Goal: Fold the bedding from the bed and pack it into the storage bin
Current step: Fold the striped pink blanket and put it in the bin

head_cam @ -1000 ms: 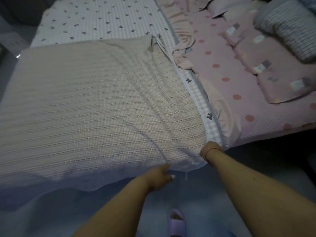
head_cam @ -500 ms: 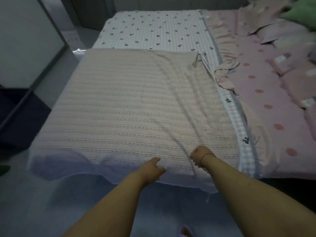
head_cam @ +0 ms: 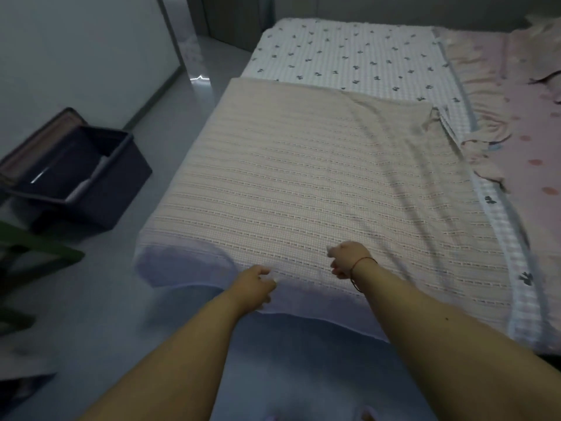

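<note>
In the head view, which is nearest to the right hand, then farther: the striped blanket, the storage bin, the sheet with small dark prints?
From the right hand:
1. Striped blanket, directly beneath it.
2. Printed sheet, beyond the blanket's far edge.
3. Storage bin, on the floor, far left.

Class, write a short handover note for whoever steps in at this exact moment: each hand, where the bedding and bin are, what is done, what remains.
Left hand: at the near edge of the beige blanket, fingers curled; grip unclear.
Right hand: loosely closed on top of the blanket near the same edge; grip unclear.
Blanket: spread flat over the bow-print sheet, near edge hanging off the bed.
Storage bin: on the floor to the left, open.
Done: blanket laid out flat.
Left: fold it, pack it in the bin, then deal with the pink bedding.
</note>
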`<state>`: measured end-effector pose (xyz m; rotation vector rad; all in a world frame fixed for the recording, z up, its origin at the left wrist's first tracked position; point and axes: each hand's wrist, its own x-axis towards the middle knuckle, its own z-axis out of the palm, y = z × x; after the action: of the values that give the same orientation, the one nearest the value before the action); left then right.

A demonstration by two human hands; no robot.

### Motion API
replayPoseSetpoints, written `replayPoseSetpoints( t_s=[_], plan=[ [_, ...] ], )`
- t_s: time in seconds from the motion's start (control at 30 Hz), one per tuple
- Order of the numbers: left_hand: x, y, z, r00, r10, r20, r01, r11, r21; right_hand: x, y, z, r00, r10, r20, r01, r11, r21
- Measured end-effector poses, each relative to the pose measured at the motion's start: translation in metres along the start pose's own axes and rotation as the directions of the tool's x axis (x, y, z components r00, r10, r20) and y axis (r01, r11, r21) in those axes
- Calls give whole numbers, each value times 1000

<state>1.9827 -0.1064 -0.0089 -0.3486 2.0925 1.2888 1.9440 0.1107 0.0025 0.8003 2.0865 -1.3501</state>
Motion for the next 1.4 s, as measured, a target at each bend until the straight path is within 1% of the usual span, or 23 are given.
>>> replayPoseSetpoints(
  t_s=[0.07,0.13,0.2,0.27,0.3,0.43,0.53,0.63,0.7,0.87,1.0,1.13,1.2,1.3,1.4],
  plan=[
    [-6,-19,-36,998,13,-67,-13,1000,10,-6,-15,32,1000,-6,30,5,1000,13],
    [-12,-40,-76,988,26,-153,-17,998,58,-10,-30,68,998,-16,60,16,1000,10],
    [-15,-60,-113,974,6,-227,15,996,90,-11,-43,100,997,-33,74,37,998,-54],
    [-14,-81,-147,960,-27,-279,54,995,88,-9,-56,129,996,-36,84,46,991,-125],
    [-12,-90,-160,952,-35,-303,63,994,85,-8,-61,139,995,-30,94,42,990,-132],
    [1,-118,-214,933,-85,-349,103,994,32,3,-93,186,991,3,132,21,984,-177],
    [14,-126,-247,925,-101,-366,114,993,13,21,-117,217,991,-12,135,44,972,-232],
    [39,-138,-290,919,-136,-370,145,989,-3,46,-147,258,990,-34,136,70,960,-273],
    [59,-147,-315,918,-148,-368,162,987,8,61,-164,283,989,-22,148,58,970,-238],
    [106,-167,-359,942,-190,-275,206,978,29,92,-198,346,987,49,152,-16,978,-209],
    [134,-183,-369,951,-195,-239,208,978,32,114,-205,379,994,31,102,-3,964,-267],
    [165,-201,-372,973,-159,-170,174,982,78,129,-200,405,998,-6,57,20,964,-265],
    [183,-214,-373,977,-154,-150,168,982,85,133,-201,415,1000,-16,21,20,973,-230],
    [209,-230,-373,974,-166,-157,176,983,54,142,-196,427,997,-52,-53,41,981,-188],
    [232,-237,-367,988,-113,-108,119,992,52,148,-193,439,993,-74,-91,59,987,-151]
  ],
)
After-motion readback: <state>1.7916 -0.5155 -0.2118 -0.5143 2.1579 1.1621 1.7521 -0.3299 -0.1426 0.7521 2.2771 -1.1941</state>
